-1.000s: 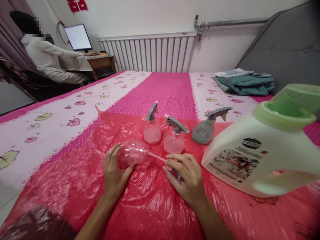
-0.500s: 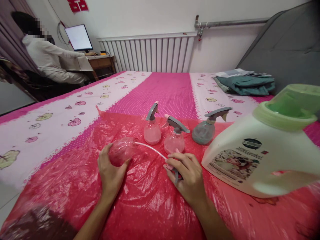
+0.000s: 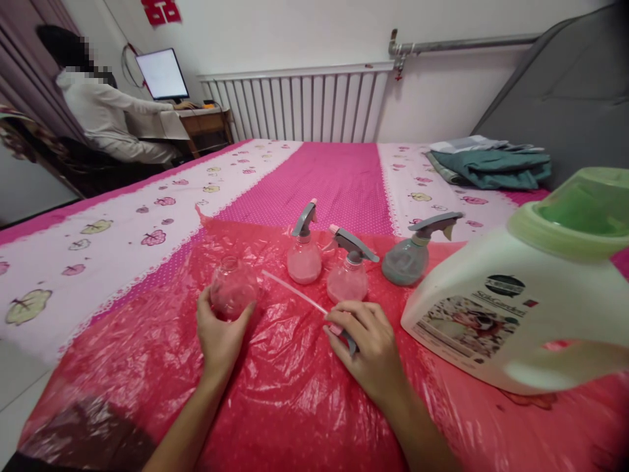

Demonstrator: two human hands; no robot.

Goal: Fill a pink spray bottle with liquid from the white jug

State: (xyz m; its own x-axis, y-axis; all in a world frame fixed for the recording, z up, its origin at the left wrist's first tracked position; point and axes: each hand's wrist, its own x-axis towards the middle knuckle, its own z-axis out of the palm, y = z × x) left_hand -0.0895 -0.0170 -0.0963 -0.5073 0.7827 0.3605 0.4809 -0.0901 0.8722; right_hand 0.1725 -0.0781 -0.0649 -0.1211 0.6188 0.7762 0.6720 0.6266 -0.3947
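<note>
Grip of the left hand (image 3: 221, 337) curls around a clear upright bottle (image 3: 234, 288); the right grip (image 3: 366, 346) is closed on a spray head (image 3: 336, 328), its tube (image 3: 295, 290) ending beside the bottle. Beyond it stand three sprayers (image 3: 346, 286); rightward, a jug (image 3: 455, 311).

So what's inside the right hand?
The right hand holds a spray head: pink and grey bits show, and its pale tube sticks out, tip outside the bottle. The rest is covered by the hand.
</note>
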